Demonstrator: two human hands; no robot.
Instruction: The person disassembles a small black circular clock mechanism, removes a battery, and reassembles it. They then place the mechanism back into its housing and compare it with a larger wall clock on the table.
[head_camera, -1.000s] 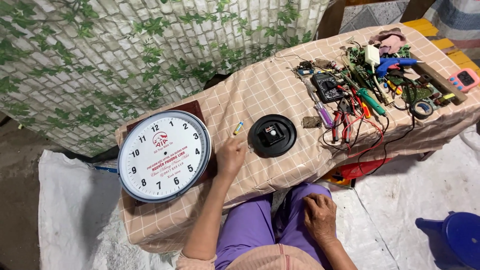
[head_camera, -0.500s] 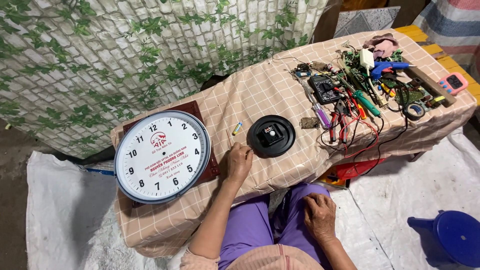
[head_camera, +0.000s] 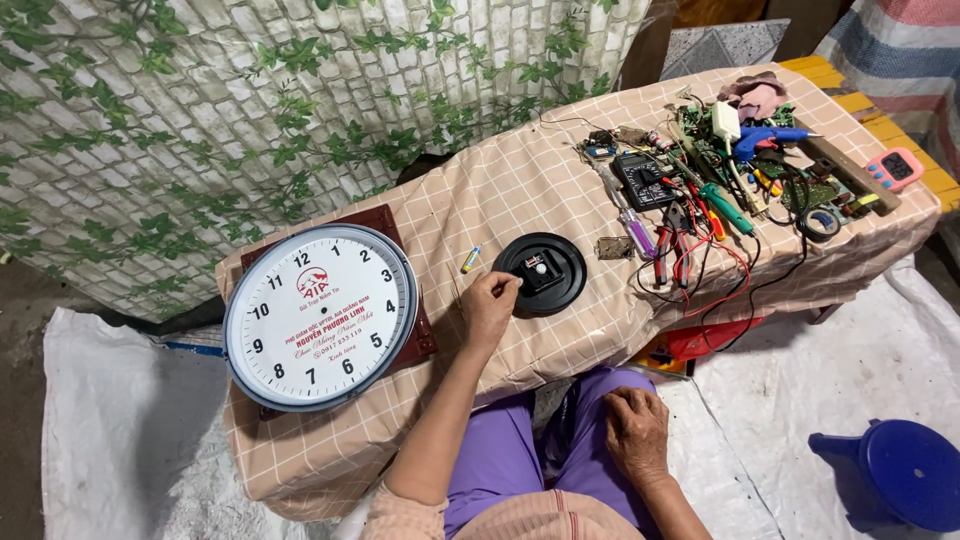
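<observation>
Since a moment ago the left hand (head_camera: 488, 308) has slid from the bare cloth near the small battery over to the black round clock back (head_camera: 541, 273), and its fingertips now touch the left rim of that disc. The fingers are curled and pinched together at the edge, though whether they actually grip the rim or just rest against it I cannot tell. The disc lies flat near the middle of the table (head_camera: 520, 190), which is covered in a checked cloth, with a square black movement at its centre.

The right hand (head_camera: 637, 433) has not shifted; it rests palm down on the person's purple-clad thigh, fingers loosely bent, holding nothing.

Just left of the disc lies a small battery (head_camera: 470, 260), apart from the hand. Further left a large white clock face (head_camera: 320, 315) in a pale rim sits on a dark red board, overhanging the table's near edge. To the right is a heap of tools: a multimeter (head_camera: 640, 180), pliers with red handles (head_camera: 668, 240), a green-handled screwdriver (head_camera: 725, 208) and tangled wires. A blue plastic stool (head_camera: 900, 475) stands on the white sheet below.
</observation>
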